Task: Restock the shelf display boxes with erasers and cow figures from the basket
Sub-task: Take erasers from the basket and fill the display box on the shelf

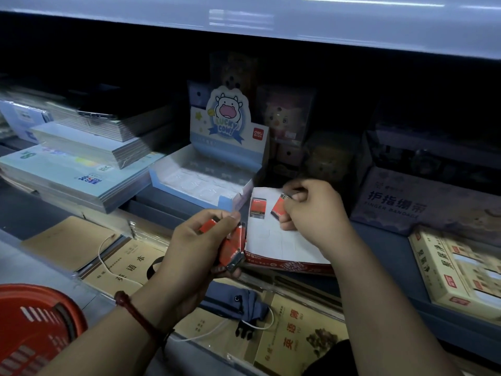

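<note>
Nearest to us, at the lower left, we are seeing the rim of a red basket (35, 329); what is lying inside it we cannot tell. Just beyond it the left hand (195, 251), a dark red cord (135, 313) circling its wrist, is gripping a bunch of red erasers (231, 249) with curled fingers, above a blue pouch (230, 303) and brown exercise books (130, 264) lying on the lower shelf. Just right of that bunch, the eraser box (292, 267) is sitting with its red front wall facing us and its white floor showing. The right hand (314, 213) is reaching over the box and pinching one red eraser (279, 210), holding it tilted near the back. Beside it, to the left, another eraser (257, 208) is standing in the box's back left corner. Further back and leftward we are finding the pale blue cow box (189, 196), its tray lined with clear moulded plastic, a cartoon cow card (227, 115) rising behind it. A stack of notebooks (67, 172) is lying to its left, and a purple box of finger bandages (393, 204) is sitting off to the right.
</note>
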### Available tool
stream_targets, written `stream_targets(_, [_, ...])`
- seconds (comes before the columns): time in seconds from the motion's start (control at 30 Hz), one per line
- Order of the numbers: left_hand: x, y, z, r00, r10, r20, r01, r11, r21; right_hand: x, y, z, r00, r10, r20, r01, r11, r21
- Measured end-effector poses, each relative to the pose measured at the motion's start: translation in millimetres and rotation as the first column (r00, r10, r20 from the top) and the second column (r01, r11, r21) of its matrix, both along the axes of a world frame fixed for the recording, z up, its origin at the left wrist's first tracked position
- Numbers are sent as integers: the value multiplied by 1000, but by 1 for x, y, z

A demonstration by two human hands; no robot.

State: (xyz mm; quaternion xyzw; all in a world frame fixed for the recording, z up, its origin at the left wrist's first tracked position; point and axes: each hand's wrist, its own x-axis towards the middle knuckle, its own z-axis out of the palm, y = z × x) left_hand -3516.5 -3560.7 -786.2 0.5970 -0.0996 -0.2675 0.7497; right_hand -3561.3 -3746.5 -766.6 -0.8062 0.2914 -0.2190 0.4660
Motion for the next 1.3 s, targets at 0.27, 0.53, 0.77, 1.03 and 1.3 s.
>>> stream_targets(0.27, [0, 0, -1, 1000, -21, 9, 22, 1000, -6, -4, -2, 1, 993, -98, 62, 97, 995, 9])
stream_targets(0.53, [-2, 1, 0, 999, -40, 14, 40, 999, -8, 4, 2, -4, 983, -97, -155, 57, 968, -246])
stream_targets(0.77, [-2, 2, 2, 999, -34, -2, 34, 999, -9, -2, 1, -4, 980, 29, -195, -72, 973, -217])
stream_targets(1.03, [0, -1, 4, 999, -9, -42, 8, 1000, -22, -1, 3, -5, 976, 22, -216, -89, 948, -305])
stream_targets(1.3, [1, 1, 5, 998, -39, -41, 36, 997, -74, -13, 35, 16, 919, 395, -3, -392, 912, -118])
